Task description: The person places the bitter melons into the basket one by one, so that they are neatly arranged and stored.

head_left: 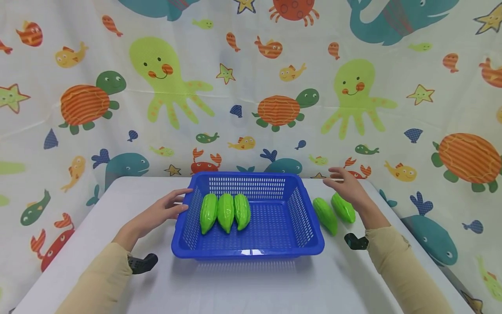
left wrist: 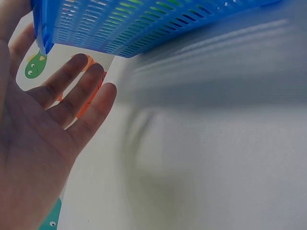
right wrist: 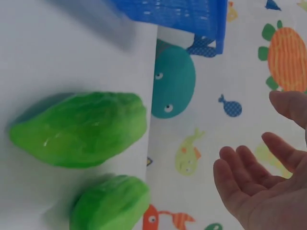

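Two green gourds side by side, just right of blue basket

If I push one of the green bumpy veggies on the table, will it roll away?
Probably only a little. The green veggie nearest the blue basket is long with pointed ends, so it would likely wobble or spin rather than roll far. Its shiny surface in the right wrist view suggests hard, light plastic, perhaps a bit slippery.

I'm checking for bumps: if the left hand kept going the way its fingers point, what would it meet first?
Most likely the blue basket: the left hand lies open with fingertips at its left wall. Whether they already touch it is unclear.
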Tool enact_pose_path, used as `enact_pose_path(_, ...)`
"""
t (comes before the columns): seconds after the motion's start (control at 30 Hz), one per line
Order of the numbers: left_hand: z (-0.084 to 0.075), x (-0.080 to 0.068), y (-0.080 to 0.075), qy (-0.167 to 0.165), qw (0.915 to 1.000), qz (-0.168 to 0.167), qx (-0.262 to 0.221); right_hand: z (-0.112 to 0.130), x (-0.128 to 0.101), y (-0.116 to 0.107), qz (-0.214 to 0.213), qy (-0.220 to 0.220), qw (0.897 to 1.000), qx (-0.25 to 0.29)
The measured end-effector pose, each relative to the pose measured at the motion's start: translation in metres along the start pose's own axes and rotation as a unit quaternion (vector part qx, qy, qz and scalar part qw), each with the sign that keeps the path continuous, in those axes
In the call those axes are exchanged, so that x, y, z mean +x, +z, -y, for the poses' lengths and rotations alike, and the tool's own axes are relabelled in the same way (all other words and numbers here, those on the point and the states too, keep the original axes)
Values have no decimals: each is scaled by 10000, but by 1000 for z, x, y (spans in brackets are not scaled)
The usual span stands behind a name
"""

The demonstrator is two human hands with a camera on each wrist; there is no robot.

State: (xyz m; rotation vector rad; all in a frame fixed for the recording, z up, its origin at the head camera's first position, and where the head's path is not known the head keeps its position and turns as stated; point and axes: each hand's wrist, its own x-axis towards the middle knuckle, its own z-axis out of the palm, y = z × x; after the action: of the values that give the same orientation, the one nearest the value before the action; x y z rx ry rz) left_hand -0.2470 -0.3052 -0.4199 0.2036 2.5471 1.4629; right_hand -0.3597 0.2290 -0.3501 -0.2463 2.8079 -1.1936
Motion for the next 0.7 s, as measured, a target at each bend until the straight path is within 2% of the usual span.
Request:
enact_pose_path(0.23,-1,0,0,-4,10000,3,-17,-16,-1,-3,-63,49,9999,-108)
enact_pose_path(0.7,-1,0,1,23,10000,-25,24,-54,2,-4,20,518,9974,-502)
